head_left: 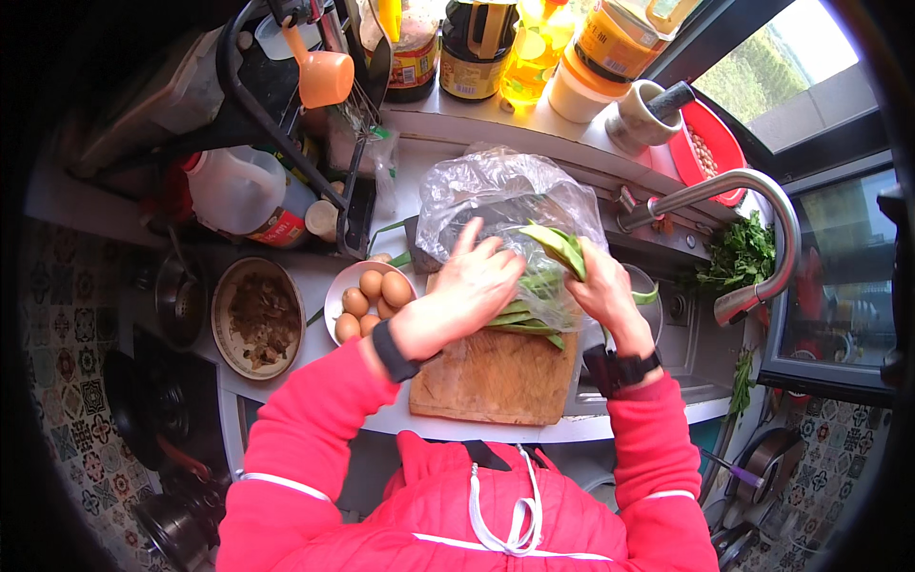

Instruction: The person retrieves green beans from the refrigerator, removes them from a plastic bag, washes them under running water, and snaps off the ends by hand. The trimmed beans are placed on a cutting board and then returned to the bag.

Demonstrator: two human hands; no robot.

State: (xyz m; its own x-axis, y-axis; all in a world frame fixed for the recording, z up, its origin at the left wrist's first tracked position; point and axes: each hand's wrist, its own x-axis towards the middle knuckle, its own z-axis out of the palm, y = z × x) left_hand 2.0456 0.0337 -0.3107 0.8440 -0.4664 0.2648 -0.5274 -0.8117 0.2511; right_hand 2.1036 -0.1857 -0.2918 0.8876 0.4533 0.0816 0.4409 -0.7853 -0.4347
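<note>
My right hand [604, 286] grips a small bunch of flat green bean pods [554, 243], raised at the right side of a clear plastic bag [511, 175]. My left hand [480, 275] is over the bag's near left part, fingers apart and nothing visible in them; whether they touch the plastic I cannot tell. The bag lies crumpled across the far end of a wooden cutting board [493, 379]. More green pods [518, 322] lie on the board, partly under the plastic.
A bowl of brown eggs [370, 286] and a bowl of brownish food [261, 318] stand left. To the right are a sink [690, 350], a curved faucet [775, 236] and leafy greens [743, 250]. Bottles, jars and a stone mortar [632, 129] line the back ledge.
</note>
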